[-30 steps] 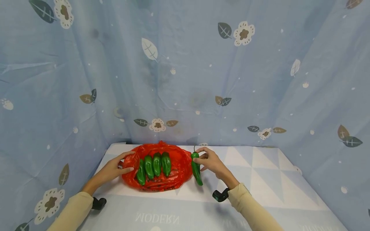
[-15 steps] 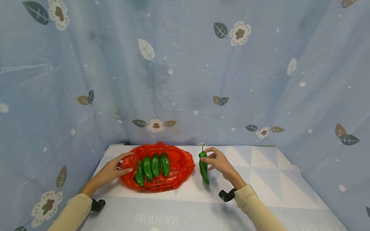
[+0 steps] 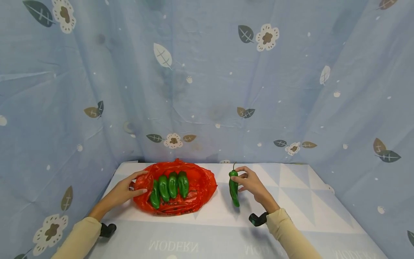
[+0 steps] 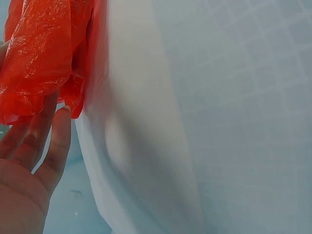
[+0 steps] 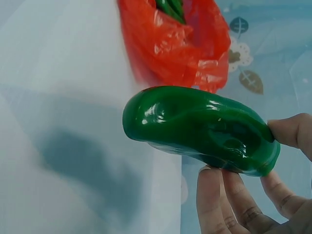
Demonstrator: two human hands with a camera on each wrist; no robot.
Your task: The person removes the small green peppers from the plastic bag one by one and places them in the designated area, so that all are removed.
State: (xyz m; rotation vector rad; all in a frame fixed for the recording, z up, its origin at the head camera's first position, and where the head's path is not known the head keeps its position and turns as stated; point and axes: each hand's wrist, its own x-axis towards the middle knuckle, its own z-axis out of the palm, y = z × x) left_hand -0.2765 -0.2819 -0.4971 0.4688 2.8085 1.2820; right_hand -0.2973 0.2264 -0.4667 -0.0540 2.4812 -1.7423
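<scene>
- Left sleeve and right sleeve: pale beige cloth, softly creased. A dark, smooth, rounded device sits at each wrist.
- Table cover: smooth sheet, pale grey-blue band at the near side with inverted lettering; white and pale blue triangles beyond.
- Right hand: thumb and fingers pinch a green pepper near its stem end; the right wrist view shows the thumb on one side, fingertips on the other.
- Held pepper: to the right of the bag and apart from it, raised above the table cover. Long, tapering body with glossy skin, shallow dents and a thin curved stem — stem end up, tip down.
- Left hand: thumb and fingers parted, gripping the left edge of the bag, film between them.
- Red plastic bag: thin, shiny, crinkled film, spread into a rough oval, mouth wide, dark print on the near side.
- Four green peppers: inside the bag, side by side in a row, glossy, blunt and elongated.
- Backdrop: blue hanging sheet, lightly wrinkled, printed with leaves and flowers.
</scene>
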